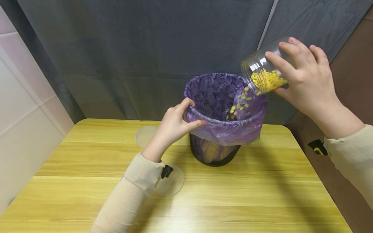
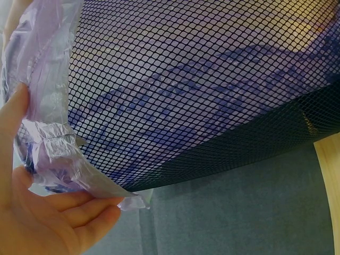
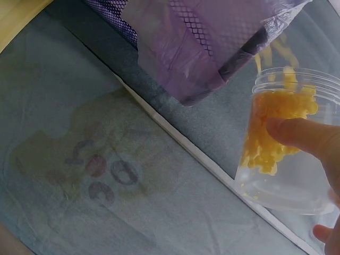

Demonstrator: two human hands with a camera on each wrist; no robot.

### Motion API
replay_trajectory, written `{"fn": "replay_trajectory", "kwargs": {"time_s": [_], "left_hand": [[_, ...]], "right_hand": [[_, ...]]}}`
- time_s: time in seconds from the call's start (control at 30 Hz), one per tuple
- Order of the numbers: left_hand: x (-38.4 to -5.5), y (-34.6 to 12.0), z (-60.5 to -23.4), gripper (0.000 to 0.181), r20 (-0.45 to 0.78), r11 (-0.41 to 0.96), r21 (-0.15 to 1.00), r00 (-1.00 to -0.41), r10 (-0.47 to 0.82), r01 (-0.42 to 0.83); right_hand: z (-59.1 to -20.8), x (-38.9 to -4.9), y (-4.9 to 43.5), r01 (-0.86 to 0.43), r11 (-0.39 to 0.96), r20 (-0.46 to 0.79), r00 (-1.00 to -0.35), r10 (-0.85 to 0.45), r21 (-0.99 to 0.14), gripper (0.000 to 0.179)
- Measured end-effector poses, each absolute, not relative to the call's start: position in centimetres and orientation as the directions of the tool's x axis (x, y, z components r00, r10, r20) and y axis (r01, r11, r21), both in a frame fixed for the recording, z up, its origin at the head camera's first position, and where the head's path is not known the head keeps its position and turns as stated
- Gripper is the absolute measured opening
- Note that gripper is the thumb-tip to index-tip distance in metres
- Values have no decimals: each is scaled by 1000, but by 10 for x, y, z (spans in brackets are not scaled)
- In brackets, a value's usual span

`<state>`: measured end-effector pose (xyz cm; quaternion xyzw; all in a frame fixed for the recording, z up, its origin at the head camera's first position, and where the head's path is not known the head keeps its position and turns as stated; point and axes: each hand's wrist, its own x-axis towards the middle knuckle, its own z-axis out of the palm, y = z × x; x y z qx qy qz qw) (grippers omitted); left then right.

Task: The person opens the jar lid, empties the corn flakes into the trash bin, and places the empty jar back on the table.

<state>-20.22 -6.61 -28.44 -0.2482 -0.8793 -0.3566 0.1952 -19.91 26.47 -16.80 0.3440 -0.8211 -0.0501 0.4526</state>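
A clear jar (image 1: 260, 63) is lying tilted in the air at the right edge of a bin (image 1: 214, 152), its open mouth pointing down and toward the bin's inside. Yellow pieces (image 1: 268, 80) are gathering along the jar's lower wall, and a loose string of them is falling into the purple bag (image 1: 230, 131) that is lining the bin. The right hand (image 1: 311, 77) is grasping the jar, its fingers spreading over the upper side and its thumb pressing from the other side. The left hand (image 1: 176, 121) is pinching the bin's bag-covered rim at the near left, thumb and fingers on either side of it.

Because the mouth is hanging so close to the rim, a small drift to the right could be sending pieces outside the bag. A sudden steeper tilt could be releasing the pile in one rush, some of it bouncing off the edge. The jar is looking smooth, so a weak grip could be letting it slip. If the left hand were tugging hard, the bag could be sliding inward or the bin tipping.

Two clear discs (image 1: 145, 136) are lying on the table (image 1: 233, 200) near the left arm, and a grey curtain (image 1: 140, 58) is hanging behind.
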Motion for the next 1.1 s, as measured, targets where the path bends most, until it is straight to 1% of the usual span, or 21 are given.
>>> {"fn": "replay_trajectory", "kwargs": {"time_s": [0.2,0.67,0.9,1.1], "left_hand": [[-201,-66,-283,49,527,623,525,-797,295,579],[-200,-65,-282,49,526,632,522,-800,291,573],[-198,-65,-281,48,527,631,523,-799,289,573],[-197,-64,-282,49,521,632,527,-804,288,568]], "right_hand": [[-167,-199,264,-532,758,712,-358,-605,377,95],[-168,-199,265,-544,739,696,-346,-629,397,90],[-169,-199,265,-546,732,689,-342,-639,407,91],[-170,-200,266,-554,719,688,-322,-650,420,88]]}}
